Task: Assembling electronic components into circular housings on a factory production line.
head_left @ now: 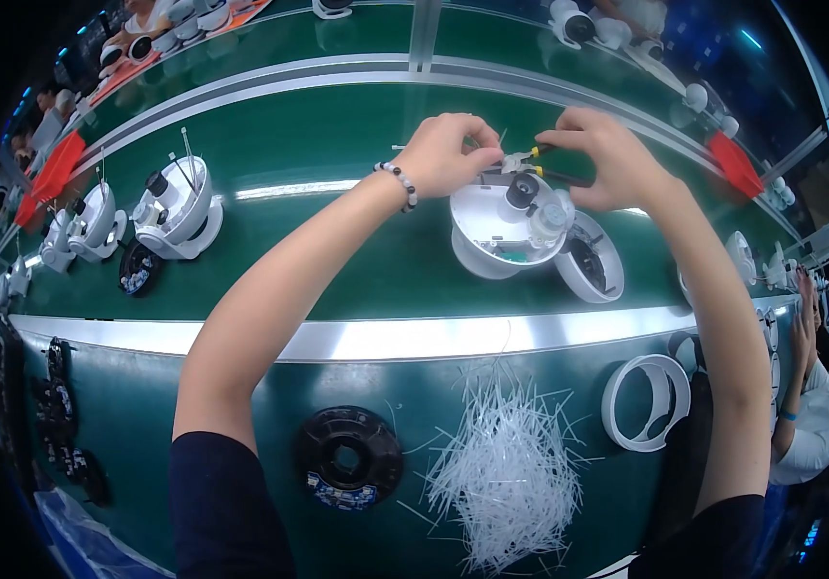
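Note:
My right hand [612, 159] grips a pair of cutting pliers [567, 179] with black and yellow handles, spread apart. Their metal jaws sit at the upper rim of an open white camera housing [477, 220], which has a black lens barrel [522, 190] inside. My left hand [442, 156], with a beaded bracelet on its wrist, pinches with thumb and fingers beside the jaws. What it holds there is hidden; a thin strip pokes out past the hand. Against the housing's right side leans a white shell [596, 262] with a dark inside.
More camera housings [178, 212] stand on the green conveyor [299, 261] at left. Nearer lie a black round part [349, 458], a heap of thin white plastic strips [506, 473] and a white ring [624, 410]. Red bins [735, 166] flank the far rail. A co-worker's arm [793, 386] shows at right.

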A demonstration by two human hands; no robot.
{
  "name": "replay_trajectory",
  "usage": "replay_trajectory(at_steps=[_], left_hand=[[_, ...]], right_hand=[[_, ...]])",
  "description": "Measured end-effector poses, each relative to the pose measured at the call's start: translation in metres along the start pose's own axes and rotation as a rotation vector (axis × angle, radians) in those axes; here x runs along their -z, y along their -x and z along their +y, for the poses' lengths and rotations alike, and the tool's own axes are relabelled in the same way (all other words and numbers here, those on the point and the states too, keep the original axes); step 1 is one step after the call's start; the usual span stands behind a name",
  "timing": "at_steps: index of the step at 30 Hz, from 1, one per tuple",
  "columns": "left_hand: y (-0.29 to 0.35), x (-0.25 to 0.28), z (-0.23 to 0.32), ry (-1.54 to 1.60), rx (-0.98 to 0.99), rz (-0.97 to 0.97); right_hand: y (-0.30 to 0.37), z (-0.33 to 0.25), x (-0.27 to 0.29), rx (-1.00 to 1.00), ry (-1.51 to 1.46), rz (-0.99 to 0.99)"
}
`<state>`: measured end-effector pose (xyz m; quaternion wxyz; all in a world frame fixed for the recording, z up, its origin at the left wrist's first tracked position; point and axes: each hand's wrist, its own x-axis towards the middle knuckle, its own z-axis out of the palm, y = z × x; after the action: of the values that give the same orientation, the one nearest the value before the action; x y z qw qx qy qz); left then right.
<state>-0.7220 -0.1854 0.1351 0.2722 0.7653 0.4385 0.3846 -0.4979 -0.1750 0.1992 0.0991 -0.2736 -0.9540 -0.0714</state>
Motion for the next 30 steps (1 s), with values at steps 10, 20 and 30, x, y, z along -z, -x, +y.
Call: replay_trajectory(at_steps=[10, 20, 30], left_hand=[[0.008, 0.004, -0.012, 0.050, -0.139, 0.303], [0.171, 0.007, 0.069, -0.288, -0.538, -0.625], [0.119, 0.259, -0.066, -0.605, 0.066, 0.104]], right_hand=[[-0.010, -0.019, 0.006, -0.060, -0.023, -0.071], [0.004, -0.056, 0.072, -0.250, -0.125, 0.430], [-0.081, -0.231, 0.019, -0.023, -0.283, 0.171]])
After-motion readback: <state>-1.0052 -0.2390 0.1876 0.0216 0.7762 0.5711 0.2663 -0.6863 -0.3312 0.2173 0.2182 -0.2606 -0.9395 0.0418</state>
